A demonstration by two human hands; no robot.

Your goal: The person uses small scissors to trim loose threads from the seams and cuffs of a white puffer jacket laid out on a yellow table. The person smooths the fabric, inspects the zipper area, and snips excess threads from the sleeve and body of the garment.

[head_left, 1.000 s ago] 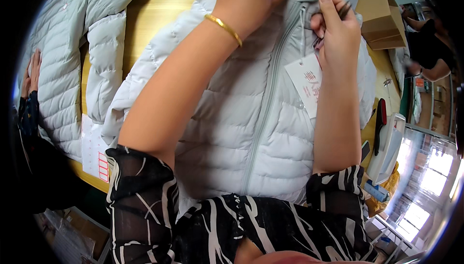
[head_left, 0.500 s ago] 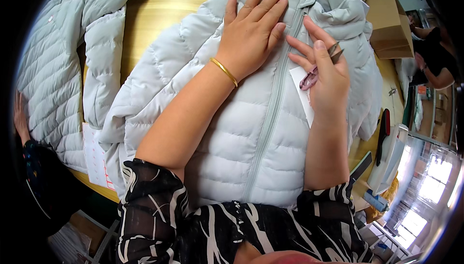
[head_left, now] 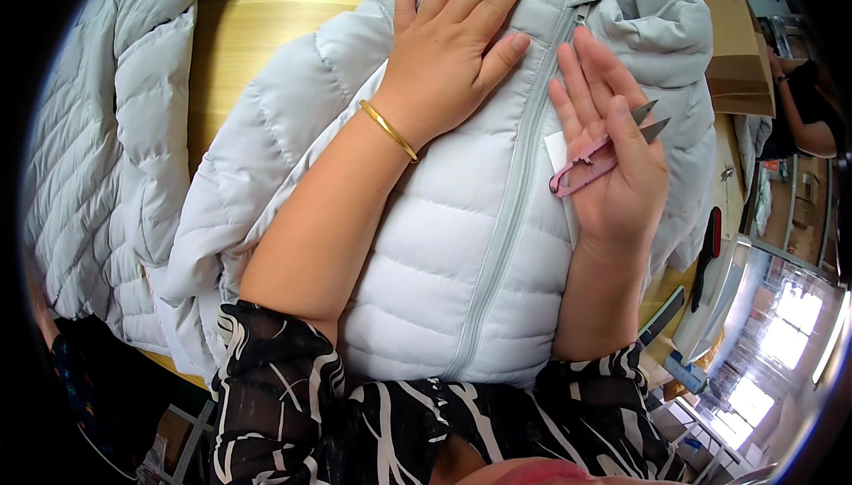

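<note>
A pale grey quilted puffer jacket (head_left: 435, 263) lies front up before me, its zipper (head_left: 515, 201) done up to the collar. My left hand (head_left: 448, 63) rests flat on the upper chest, left of the zipper, with fingers spread. Right of the zipper, my right hand (head_left: 621, 165) is turned palm up, its fingers stretched toward the zipper pull (head_left: 582, 15). Pink-handled thread snips (head_left: 590, 173) lie across that palm, held by the thumb, their blades pointing away to the right. A white card (head_left: 556, 149) shows partly behind the right hand.
Another grey puffer jacket (head_left: 89, 157) covers the left of the wooden table (head_left: 240, 41), near a co-worker's sleeve (head_left: 75, 378). At the right stand an open cardboard box (head_left: 732, 50), a black-and-red brush (head_left: 710, 245) and a white tray (head_left: 721, 294). Beyond the box is another person's arm (head_left: 806, 126).
My right hand has moved slightly right and toward me, turning its palm up so more of the snips shows. The left hand has shifted slightly left and away, still flat on the jacket.
</note>
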